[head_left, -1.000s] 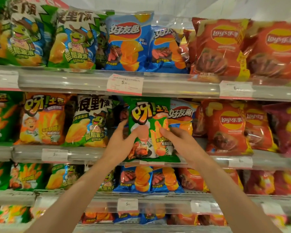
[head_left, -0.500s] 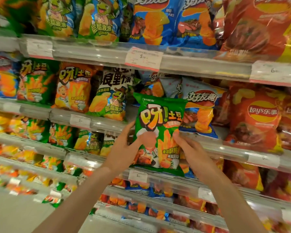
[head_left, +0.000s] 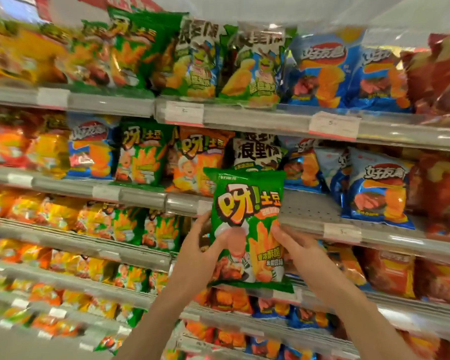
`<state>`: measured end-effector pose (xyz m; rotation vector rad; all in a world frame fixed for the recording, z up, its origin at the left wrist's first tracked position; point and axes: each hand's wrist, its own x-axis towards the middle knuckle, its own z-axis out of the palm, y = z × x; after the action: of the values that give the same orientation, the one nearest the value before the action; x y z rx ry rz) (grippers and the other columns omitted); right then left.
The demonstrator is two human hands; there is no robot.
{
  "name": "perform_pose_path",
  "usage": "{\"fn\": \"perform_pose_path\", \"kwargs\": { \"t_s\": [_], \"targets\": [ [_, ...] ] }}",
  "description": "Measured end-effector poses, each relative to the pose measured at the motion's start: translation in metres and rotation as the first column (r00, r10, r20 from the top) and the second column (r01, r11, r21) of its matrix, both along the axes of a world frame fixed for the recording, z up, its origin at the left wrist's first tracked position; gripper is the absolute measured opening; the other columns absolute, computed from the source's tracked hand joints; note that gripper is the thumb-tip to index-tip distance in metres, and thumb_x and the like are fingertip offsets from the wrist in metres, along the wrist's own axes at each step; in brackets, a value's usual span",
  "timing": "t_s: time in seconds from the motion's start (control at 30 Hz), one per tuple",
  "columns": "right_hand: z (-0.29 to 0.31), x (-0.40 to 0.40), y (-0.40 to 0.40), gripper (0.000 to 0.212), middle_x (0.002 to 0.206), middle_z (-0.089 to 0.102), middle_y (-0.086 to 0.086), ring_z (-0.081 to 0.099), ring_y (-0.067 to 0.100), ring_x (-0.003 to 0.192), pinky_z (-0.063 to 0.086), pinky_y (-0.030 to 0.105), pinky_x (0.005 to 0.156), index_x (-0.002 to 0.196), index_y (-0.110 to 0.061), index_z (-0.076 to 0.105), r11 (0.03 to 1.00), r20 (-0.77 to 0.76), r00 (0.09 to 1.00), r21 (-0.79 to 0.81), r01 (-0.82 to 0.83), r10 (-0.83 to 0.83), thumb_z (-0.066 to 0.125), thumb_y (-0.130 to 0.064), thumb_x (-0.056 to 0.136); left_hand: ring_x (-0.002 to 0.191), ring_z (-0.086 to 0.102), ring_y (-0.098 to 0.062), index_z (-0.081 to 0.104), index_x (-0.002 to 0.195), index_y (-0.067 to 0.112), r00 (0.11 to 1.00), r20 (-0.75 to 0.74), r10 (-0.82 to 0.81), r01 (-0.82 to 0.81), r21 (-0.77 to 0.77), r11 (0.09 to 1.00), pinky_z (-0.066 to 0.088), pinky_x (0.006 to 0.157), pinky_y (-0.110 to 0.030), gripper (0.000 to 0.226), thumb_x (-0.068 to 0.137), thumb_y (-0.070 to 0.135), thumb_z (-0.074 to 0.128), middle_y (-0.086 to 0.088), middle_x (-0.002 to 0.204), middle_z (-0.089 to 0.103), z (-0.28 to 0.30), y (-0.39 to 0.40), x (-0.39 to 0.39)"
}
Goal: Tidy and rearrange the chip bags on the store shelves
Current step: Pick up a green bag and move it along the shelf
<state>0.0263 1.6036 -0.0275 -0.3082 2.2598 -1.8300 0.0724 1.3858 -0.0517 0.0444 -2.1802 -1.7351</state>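
- Green chip bag (head_left: 247,224): you have it upright in front of the shelves, long axis vertical, label facing you, off any shelf and held in the air before the middle shelf's front edge
- Left hand (head_left: 195,258): fingers wrap the bag's lower left edge, thumb across the front; it grips the bag
- Right hand (head_left: 294,250): fingers curl behind the lower right edge, thumb on the front; it grips the bag too. Both hands sit at about equal height, so neither is clearly nearer the shelf
- Key relation: the bare shelf patch (head_left: 309,206) lies just behind and right of the bag's upper half, on the right hand's side. The matching green bag (head_left: 140,157) stands up and to your left, on the same shelf, left hand's side
- Judgement: if the goal is grouping like with like, the move goes left and up; the orange bag (head_left: 198,162) and the dark bag (head_left: 257,154) stand between and look tightly packed, so a slot is not evident there
- Blue bag (head_left: 379,185) borders the bare patch on the right, tilted slightly
- Price tag rail (head_left: 140,197) runs along the shelf lip; you would need to lift the bag's bottom seam over it
- Left part of the view is motion-blurred; bags there cannot be read
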Motion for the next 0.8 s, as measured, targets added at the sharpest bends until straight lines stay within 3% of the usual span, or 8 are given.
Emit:
{"fn": "perform_pose_path", "kwargs": {
  "t_s": [0.1,0.27,0.33,0.4,0.43,0.57,0.73,0.8],
  "targets": [
    [0.001,0.009,-0.053,0.052,0.108,0.074,-0.027,0.067,0.000,0.108,0.050,0.036,0.098,0.098,-0.055,0.072,0.999,0.021,1.000,0.033,-0.002,0.001,0.065,-0.088,0.059,0.130,0.048,-0.009,0.035,0.147,0.045,0.998,0.055,0.040,-0.039,-0.024,0.999,0.045,0.107,-0.043,0.093,0.066,0.085,0.053,0.015,0.144,0.048,-0.001,-0.053,0.018],
    [0.014,0.004,-0.139,0.055,0.095,0.071,-0.037,0.065,-0.014,0.093,0.048,0.025,0.079,0.096,-0.061,0.068,0.994,0.021,0.998,0.094,-0.053,0.051,0.061,-0.093,0.052,0.105,0.053,0.022,0.040,0.138,0.053,0.998,0.027,0.061,-0.063,0.046,0.997,0.046,0.081,-0.014,0.075,0.072,0.082,0.059,0.033,0.125,0.054,0.005,-0.135,0.026],
    [0.018,-0.004,-0.169,0.057,0.099,0.072,-0.035,0.066,-0.013,0.095,0.051,0.030,0.084,0.095,-0.064,0.067,0.992,0.027,0.997,0.096,-0.078,0.075,0.063,-0.095,0.048,0.103,0.055,0.021,0.043,0.132,0.055,0.998,0.016,0.056,-0.057,0.068,0.996,0.049,0.077,-0.013,0.064,0.075,0.078,0.060,0.036,0.118,0.060,0.006,-0.163,0.022],
    [0.017,-0.018,-0.196,0.078,0.115,0.073,-0.022,0.066,0.004,0.111,0.054,0.042,0.094,0.118,-0.048,0.065,0.993,0.054,0.996,0.086,-0.075,0.071,0.067,-0.090,0.053,0.101,0.057,0.018,0.042,0.126,0.060,0.997,-0.005,0.071,-0.070,0.074,0.995,0.051,0.076,-0.012,0.059,0.073,0.081,0.059,0.040,0.111,0.060,0.008,-0.188,0.015],
    [0.017,-0.025,-0.210,0.080,0.112,0.074,-0.021,0.068,0.003,0.107,0.056,0.040,0.089,0.121,-0.043,0.064,0.993,0.066,0.995,0.088,-0.077,0.071,0.068,-0.088,0.055,0.102,0.059,0.016,0.043,0.127,0.059,0.997,-0.012,0.075,-0.074,0.076,0.994,0.052,0.080,-0.015,0.064,0.070,0.082,0.060,0.036,0.112,0.062,0.009,-0.201,0.010],
    [0.019,-0.049,-0.260,0.054,0.098,0.074,-0.032,0.067,-0.013,0.090,0.046,0.021,0.074,0.103,-0.049,0.072,0.985,0.039,0.986,0.067,-0.162,0.159,0.064,-0.082,0.061,0.102,0.065,0.008,0.045,0.133,0.054,0.998,-0.016,0.063,-0.062,0.057,0.996,0.055,0.083,-0.021,0.069,0.070,0.079,0.063,0.027,0.114,0.065,0.012,-0.254,-0.010],
    [0.027,-0.081,-0.331,0.033,0.109,0.076,-0.019,0.071,0.001,0.102,0.052,0.033,0.089,0.101,-0.050,0.074,0.975,0.012,0.975,0.022,-0.220,0.220,0.060,-0.072,0.081,0.108,0.067,-0.006,0.043,0.140,0.041,0.998,-0.005,0.063,-0.062,0.036,0.997,0.056,0.091,-0.033,0.071,0.078,0.067,0.067,0.009,0.123,0.066,0.032,-0.327,-0.040],
    [0.034,-0.092,-0.359,0.032,0.112,0.076,-0.018,0.070,0.000,0.104,0.050,0.033,0.090,0.104,-0.046,0.074,0.969,-0.002,0.969,0.000,-0.248,0.248,0.059,-0.067,0.086,0.104,0.067,-0.001,0.041,0.140,0.045,0.997,-0.023,0.070,-0.070,0.011,0.997,0.056,0.084,-0.024,0.073,0.076,0.070,0.065,0.014,0.122,0.064,0.040,-0.355,-0.051]
  ]
}}
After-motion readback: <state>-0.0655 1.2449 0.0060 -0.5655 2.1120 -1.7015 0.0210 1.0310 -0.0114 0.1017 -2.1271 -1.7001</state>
